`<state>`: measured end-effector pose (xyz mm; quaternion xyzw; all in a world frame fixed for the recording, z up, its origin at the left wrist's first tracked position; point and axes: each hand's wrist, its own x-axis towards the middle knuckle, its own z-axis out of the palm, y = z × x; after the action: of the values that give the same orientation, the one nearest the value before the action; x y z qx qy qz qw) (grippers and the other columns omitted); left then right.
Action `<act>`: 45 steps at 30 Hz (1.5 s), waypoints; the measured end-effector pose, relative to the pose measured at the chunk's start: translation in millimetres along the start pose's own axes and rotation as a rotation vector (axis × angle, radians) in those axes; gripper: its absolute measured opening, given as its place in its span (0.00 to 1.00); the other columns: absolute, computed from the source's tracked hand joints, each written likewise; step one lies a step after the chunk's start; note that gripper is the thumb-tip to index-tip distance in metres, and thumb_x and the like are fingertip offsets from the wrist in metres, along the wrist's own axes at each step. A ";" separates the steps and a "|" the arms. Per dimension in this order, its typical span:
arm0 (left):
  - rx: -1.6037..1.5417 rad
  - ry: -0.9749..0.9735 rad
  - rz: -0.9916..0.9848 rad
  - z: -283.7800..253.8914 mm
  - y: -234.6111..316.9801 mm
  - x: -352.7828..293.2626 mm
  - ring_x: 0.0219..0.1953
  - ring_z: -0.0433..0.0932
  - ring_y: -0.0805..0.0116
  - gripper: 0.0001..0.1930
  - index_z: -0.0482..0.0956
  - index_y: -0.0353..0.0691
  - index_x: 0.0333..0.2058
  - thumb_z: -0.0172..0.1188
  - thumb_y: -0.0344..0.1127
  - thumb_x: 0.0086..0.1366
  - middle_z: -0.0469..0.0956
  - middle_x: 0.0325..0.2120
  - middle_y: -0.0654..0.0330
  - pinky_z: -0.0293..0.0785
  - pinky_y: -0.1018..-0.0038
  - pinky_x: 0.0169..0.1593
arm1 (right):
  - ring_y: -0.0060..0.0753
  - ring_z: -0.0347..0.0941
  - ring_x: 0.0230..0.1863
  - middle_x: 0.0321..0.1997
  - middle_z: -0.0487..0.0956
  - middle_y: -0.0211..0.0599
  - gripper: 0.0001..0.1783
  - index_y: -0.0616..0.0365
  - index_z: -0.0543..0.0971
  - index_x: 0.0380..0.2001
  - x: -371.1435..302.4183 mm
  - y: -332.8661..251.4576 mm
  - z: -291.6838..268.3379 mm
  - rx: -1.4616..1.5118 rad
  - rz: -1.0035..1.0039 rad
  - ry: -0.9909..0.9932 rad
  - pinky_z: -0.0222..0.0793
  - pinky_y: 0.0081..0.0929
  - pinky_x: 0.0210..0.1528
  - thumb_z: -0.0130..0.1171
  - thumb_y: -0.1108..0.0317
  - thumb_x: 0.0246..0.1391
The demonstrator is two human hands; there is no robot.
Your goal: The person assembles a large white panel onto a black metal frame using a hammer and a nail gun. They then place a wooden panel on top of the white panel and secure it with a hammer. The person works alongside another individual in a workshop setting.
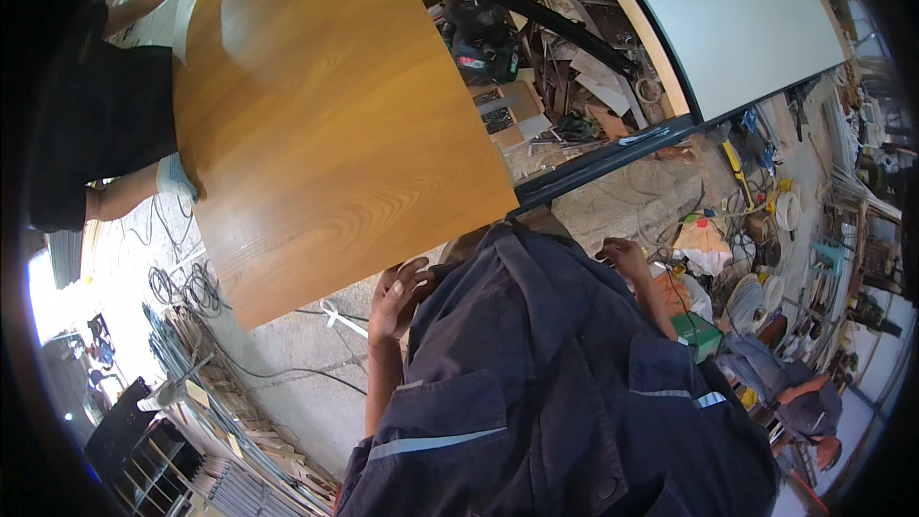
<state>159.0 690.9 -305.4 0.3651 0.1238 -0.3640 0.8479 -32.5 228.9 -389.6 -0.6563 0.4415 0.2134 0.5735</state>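
Your dark blue work shirt (555, 393) is filling the lower middle of the view, closest to the lens, and both of your hands are coming out from behind it. Your left hand (397, 299) is sitting just under the near edge of the big orange-brown wood panel (325, 124), with the fingers (414, 273) curling up toward that edge; whether they are actually gripping it or only touching it, you cannot tell from this angle. Your right hand (624, 256) is out at about two o'clock from the left, loosely curled and apparently holding nothing, though part of it is hidden by your shirt.

From your left fingers the panel is stretching away toward eleven o'clock, its long axis running from your near edge up to the far corner. Another person in dark clothes (105, 115) is standing at that far side, at about nine o'clock, with a gloved hand (177, 177) on the panel's left edge. Your left hand is the nearer one to the panel; the right is well apart from it, beside the dark metal frame (613, 158) of the grey board (728, 10).
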 end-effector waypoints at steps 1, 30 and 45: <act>0.058 0.060 -0.039 -3.8 0.9 -2.8 0.54 0.78 0.55 0.31 0.65 0.34 0.65 0.63 0.41 0.69 0.75 0.57 0.49 0.75 0.58 0.58 | 0.34 0.83 0.29 0.37 0.86 0.48 0.22 0.74 0.76 0.55 -5.2 -2.2 0.7 0.012 0.012 0.029 0.80 0.32 0.33 0.55 0.68 0.63; 0.557 0.703 0.305 -175.3 254.3 -41.4 0.47 0.79 0.64 0.26 0.75 0.33 0.56 0.52 0.53 0.77 0.79 0.47 0.55 0.77 0.69 0.50 | 0.36 0.84 0.27 0.35 0.86 0.48 0.20 0.73 0.79 0.51 -9.5 2.6 10.5 0.105 0.004 0.041 0.82 0.32 0.28 0.55 0.67 0.61; 0.845 0.876 0.365 -61.6 194.1 12.9 0.38 0.75 0.67 0.30 0.80 0.31 0.47 0.49 0.59 0.76 0.79 0.38 0.57 0.73 0.69 0.44 | 0.32 0.82 0.29 0.38 0.85 0.45 0.22 0.69 0.76 0.54 25.9 -59.2 -3.7 0.262 -0.136 0.103 0.79 0.31 0.31 0.58 0.63 0.64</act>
<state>308.9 818.6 -252.1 0.7986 0.2406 -0.0479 0.5496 29.0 213.9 -375.7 -0.6141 0.4491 0.0807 0.6440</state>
